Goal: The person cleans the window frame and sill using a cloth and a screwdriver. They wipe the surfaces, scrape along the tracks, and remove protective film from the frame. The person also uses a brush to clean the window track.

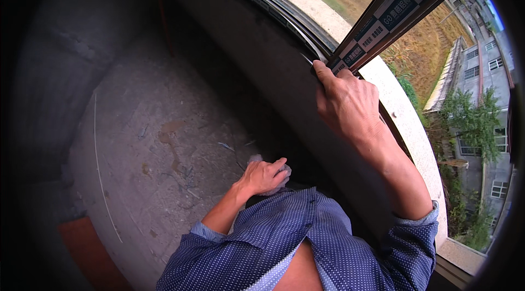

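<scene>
My right hand point(348, 96) reaches up to the foot of an upright window mullion point(371, 28), where it meets the bottom window frame point(283, 14). Its index finger lies against the frame corner, and the other fingers curl out of sight. Something small and dark shows below the index fingertip, too hidden to name. Printed protective film covers the mullion. Low in front of my body, my left hand point(264, 174) holds a crumpled piece of translucent plastic point(283, 180), which bulges out around the fingers.
A pale stone sill point(404, 127) runs outside the frame, with a field and buildings beyond. Under the window is a dark wall point(262, 61). Scraps and stains mark the concrete floor point(135, 168). A reddish-brown board point(92, 250) lies at lower left. A thin reddish cord point(164, 16) hangs at the back.
</scene>
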Tool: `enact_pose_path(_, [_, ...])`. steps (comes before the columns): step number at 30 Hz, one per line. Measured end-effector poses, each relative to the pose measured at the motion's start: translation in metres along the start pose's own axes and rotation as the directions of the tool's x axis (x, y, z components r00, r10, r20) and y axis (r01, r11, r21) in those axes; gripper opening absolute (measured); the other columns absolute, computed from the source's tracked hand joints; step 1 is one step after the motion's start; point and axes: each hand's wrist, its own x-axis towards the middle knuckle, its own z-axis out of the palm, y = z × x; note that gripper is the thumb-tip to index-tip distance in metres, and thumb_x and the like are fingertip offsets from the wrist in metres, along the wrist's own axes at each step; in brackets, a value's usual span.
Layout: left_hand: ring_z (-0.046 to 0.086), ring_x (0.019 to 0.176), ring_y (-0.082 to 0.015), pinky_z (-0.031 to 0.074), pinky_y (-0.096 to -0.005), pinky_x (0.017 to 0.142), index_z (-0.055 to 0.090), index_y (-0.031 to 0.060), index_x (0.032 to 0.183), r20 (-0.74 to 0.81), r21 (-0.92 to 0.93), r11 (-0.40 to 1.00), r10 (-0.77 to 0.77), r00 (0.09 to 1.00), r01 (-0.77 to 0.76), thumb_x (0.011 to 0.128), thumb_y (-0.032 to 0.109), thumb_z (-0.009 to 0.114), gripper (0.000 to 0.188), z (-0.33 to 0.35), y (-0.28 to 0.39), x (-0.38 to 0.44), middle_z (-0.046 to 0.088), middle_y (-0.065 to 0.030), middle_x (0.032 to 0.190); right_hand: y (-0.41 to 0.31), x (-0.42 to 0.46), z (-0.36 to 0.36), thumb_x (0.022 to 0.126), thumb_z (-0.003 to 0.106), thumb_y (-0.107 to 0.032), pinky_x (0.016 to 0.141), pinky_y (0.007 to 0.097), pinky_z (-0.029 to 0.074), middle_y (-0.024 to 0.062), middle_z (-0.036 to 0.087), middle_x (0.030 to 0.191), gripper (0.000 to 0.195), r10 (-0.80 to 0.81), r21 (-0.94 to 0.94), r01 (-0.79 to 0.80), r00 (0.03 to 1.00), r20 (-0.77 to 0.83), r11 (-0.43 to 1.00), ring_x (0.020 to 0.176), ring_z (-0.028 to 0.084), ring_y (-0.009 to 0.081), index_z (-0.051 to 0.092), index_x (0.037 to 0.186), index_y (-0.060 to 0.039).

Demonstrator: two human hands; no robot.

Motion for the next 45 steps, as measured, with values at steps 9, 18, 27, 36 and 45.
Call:
enact_pose_path(9, [0.072, 0.073, -0.0381, 0.059, -0.0464, 0.070, 0.066, 0.0043, 0.130, 0.017, -0.024, 1.000, -0.003, 1.000, 0.003, 0.093, 0.036, 0.064, 0.049, 0.001, -0.007, 0.001, 0.074, -0.0188, 0.083, -0.002, -0.025, -0.031, 0.092, 0.058, -0.014, 0.058, 0.0481, 0.056, 0.0265, 0.068, 0.087, 0.043, -0.003, 0.030, 0.001, 0.998, 0.062, 1.000, 0.067, 0.071, 0.0387, 0.063, 0.133, -0.0022])
enact_pose_path(18, [0.072, 0.071, -0.0371, 0.059, -0.0462, 0.067, 0.064, 0.0036, 0.132, 0.000, -0.002, 0.999, 0.052, 0.999, -0.052, 0.096, 0.035, 0.063, 0.048, 0.002, -0.011, 0.002, 0.074, -0.0180, 0.079, 0.001, -0.009, -0.015, 0.092, 0.062, -0.017, 0.060, 0.0492, 0.050, 0.0204, 0.064, 0.075, 0.039, 0.039, -0.091, -0.041, 0.999, -0.029, 0.995, 0.063, 0.065, 0.0382, 0.067, 0.130, -0.0117])
enact_pose_path(27, [0.073, 0.074, -0.0378, 0.059, -0.0475, 0.067, 0.064, 0.0049, 0.132, 0.030, -0.018, 0.999, 0.045, 0.999, -0.044, 0.096, 0.036, 0.061, 0.048, 0.001, -0.014, 0.004, 0.075, -0.0183, 0.083, 0.007, -0.073, -0.106, 0.085, 0.064, -0.014, 0.059, 0.0491, 0.046, 0.0181, 0.063, 0.069, 0.030, 0.188, -0.297, -0.100, 0.939, 0.287, 0.950, 0.062, 0.064, 0.0361, 0.074, 0.113, -0.0097])
enact_pose_path(36, [0.072, 0.076, -0.0389, 0.059, -0.0471, 0.069, 0.067, 0.0045, 0.129, 0.084, 0.007, 0.998, 0.061, 0.995, -0.062, 0.094, 0.035, 0.063, 0.046, -0.006, -0.009, 0.010, 0.074, -0.0200, 0.087, 0.013, -0.074, -0.098, 0.086, 0.069, -0.009, 0.065, 0.0430, 0.050, 0.0176, 0.064, 0.075, 0.040, 0.197, 0.121, -0.214, 0.970, 0.140, 0.969, 0.070, 0.066, 0.0333, 0.073, 0.125, -0.0114])
enact_pose_path(45, [0.072, 0.076, -0.0408, 0.059, -0.0500, 0.070, 0.064, 0.0052, 0.131, 0.089, 0.018, 0.997, 0.078, 0.993, -0.080, 0.095, 0.035, 0.062, 0.047, -0.012, -0.002, 0.019, 0.073, -0.0210, 0.083, 0.033, -0.101, -0.062, 0.086, 0.068, -0.009, 0.052, 0.0435, 0.049, 0.0153, 0.061, 0.072, 0.039, 0.182, 0.126, -0.183, 0.983, 0.026, 0.975, 0.060, 0.064, 0.0324, 0.068, 0.125, -0.0114])
